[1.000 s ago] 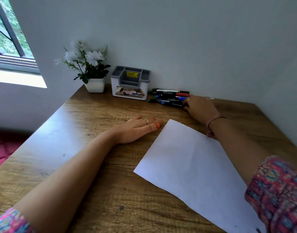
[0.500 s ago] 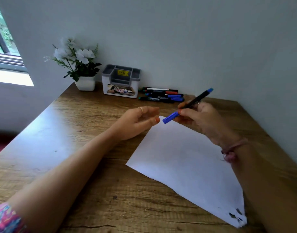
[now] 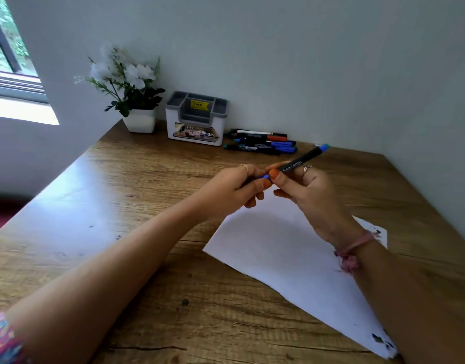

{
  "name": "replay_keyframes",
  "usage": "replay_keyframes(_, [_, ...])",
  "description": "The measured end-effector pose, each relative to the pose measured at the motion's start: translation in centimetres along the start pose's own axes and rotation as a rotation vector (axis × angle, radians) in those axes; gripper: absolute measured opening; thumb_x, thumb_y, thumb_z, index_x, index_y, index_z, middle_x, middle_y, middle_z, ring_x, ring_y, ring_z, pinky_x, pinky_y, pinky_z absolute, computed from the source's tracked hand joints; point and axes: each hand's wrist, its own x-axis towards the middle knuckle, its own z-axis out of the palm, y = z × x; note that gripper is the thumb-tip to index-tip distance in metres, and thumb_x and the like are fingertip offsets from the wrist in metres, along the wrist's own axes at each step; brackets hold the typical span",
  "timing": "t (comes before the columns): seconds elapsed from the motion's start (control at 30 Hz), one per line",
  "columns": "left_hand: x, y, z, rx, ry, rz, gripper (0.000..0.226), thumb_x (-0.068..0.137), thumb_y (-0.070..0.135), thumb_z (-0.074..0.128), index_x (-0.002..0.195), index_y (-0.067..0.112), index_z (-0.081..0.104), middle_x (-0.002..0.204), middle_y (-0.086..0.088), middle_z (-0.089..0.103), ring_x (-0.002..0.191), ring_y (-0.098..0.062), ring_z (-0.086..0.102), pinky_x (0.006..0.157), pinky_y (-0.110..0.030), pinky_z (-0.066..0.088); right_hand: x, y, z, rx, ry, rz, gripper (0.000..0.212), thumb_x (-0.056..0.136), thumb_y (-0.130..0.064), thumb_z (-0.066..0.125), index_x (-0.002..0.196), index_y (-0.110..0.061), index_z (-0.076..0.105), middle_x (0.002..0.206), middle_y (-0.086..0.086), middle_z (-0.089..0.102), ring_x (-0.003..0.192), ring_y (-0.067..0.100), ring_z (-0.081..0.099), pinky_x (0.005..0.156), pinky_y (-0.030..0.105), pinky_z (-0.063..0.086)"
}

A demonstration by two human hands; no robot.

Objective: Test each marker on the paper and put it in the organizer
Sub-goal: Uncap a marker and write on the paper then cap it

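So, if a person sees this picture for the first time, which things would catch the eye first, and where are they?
First the two hands meeting above the far corner of the white paper: the right hand holds a black marker with blue ends and the left hand grips its near cap. Behind them, by the wall, stand the grey and white organizer, a row of markers lying to its right, and a pot of white flowers to its left.

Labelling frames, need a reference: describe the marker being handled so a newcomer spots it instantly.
Start at the wooden desk and its white sheet of paper; just above the paper's far corner both hands meet. The black-barrelled marker with blue ends is held there, right hand round the barrel, left hand on its blue cap. Unlike the other markers lying by the wall, it is lifted off the desk.
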Motion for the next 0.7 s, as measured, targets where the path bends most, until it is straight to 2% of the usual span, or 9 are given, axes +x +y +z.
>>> replay_keyframes(0.07, [-0.12, 0.21, 0.36, -0.059, -0.039, -0.023, 0.017, 0.099, 0.022, 0.042, 0.107, 0.013, 0.055, 0.082, 0.006, 0.061, 0.069, -0.007, 0.058, 0.068, -0.025, 0.053, -0.08, 0.05, 0.07, -0.047, 0.007, -0.018, 0.021, 0.085, -0.024, 0.062, 0.103, -0.015, 0.067, 0.098, 0.005, 0.071, 0.093, 0.015, 0.067, 0.075, 0.025, 0.055])
replay_keyframes(0.13, [-0.37, 0.37, 0.63, -0.152, -0.058, -0.023, 0.016, 0.1, 0.019, 0.039, 0.105, 0.017, 0.054, 0.087, 0.004, 0.063, 0.076, -0.01, 0.058, 0.077, -0.032, 0.052, -0.31, -0.02, 0.08, -0.07, -0.033, -0.025, 0.021, 0.085, -0.023, 0.062, 0.103, -0.016, 0.068, 0.096, 0.006, 0.071, 0.09, 0.016, 0.067, 0.078, 0.027, 0.055])
replay_keyframes(0.17, [-0.54, 0.52, 0.7, -0.192, -0.063, -0.012, 0.018, 0.097, 0.02, 0.038, 0.106, 0.021, 0.054, 0.089, 0.003, 0.064, 0.079, -0.01, 0.059, 0.079, -0.03, 0.051, -0.47, -0.12, 0.07, -0.078, -0.06, -0.038, 0.02, 0.085, -0.021, 0.062, 0.103, -0.015, 0.068, 0.093, 0.006, 0.071, 0.087, 0.016, 0.067, 0.079, 0.027, 0.055])
replay_keyframes(0.27, [-0.92, 0.88, 0.82, -0.264, -0.073, 0.027, 0.022, 0.086, 0.025, 0.036, 0.096, 0.033, 0.053, 0.086, 0.002, 0.062, 0.075, -0.008, 0.057, 0.072, -0.021, 0.047, -0.77, -0.36, 0.07, -0.053, -0.105, -0.065, 0.018, 0.085, -0.018, 0.062, 0.102, -0.014, 0.068, 0.086, 0.006, 0.071, 0.078, 0.015, 0.066, 0.079, 0.027, 0.056])
replay_keyframes(0.4, [-0.78, 0.69, 0.9, -0.318, -0.093, 0.037, 0.018, 0.088, 0.029, 0.036, 0.085, 0.019, 0.051, 0.076, -0.001, 0.046, 0.067, -0.011, 0.042, 0.062, -0.029, 0.038, -0.76, -0.55, -0.08, 0.006, -0.099, -0.057, 0.03, 0.074, -0.032, 0.061, 0.1, -0.018, 0.068, 0.095, 0.0, 0.072, 0.094, 0.015, 0.067, 0.082, 0.026, 0.055])
replay_keyframes(0.5, [-0.79, 0.48, 0.79, -0.32, -0.116, 0.078, 0.026, 0.093, 0.031, 0.036, 0.084, 0.045, 0.056, 0.075, 0.005, 0.045, 0.064, -0.006, 0.039, 0.057, -0.023, 0.035, -0.9, -0.69, -0.24, 0.044, -0.109, -0.065, 0.027, 0.076, -0.031, 0.06, 0.098, -0.02, 0.068, 0.095, -0.005, 0.072, 0.095, 0.012, 0.066, 0.084, 0.023, 0.053])
replay_keyframes(0.6, [-0.64, 0.29, 0.5, -0.263, -0.138, 0.111, 0.026, 0.097, 0.031, 0.036, 0.097, 0.051, 0.053, 0.073, 0.01, 0.045, 0.06, 0.0, 0.039, 0.056, -0.018, 0.035, -0.98, -0.58, -0.29, 0.058, -0.119, -0.072, 0.025, 0.077, -0.029, 0.06, 0.098, -0.021, 0.068, 0.094, -0.008, 0.072, 0.096, 0.009, 0.066, 0.085, 0.02, 0.052])
replay_keyframes(0.7, [-0.51, 0.17, 0.33, -0.204, -0.111, 0.116, 0.031, 0.098, 0.031, 0.035, 0.125, 0.044, 0.044, 0.068, 0.016, 0.046, 0.058, 0.001, 0.041, 0.055, -0.012, 0.035, -0.91, -0.39, -0.26, 0.115, -0.122, -0.07, 0.026, 0.073, -0.036, 0.063, 0.095, -0.026, 0.071, 0.097, -0.007, 0.072, 0.1, 0.012, 0.065, 0.083, 0.024, 0.052])
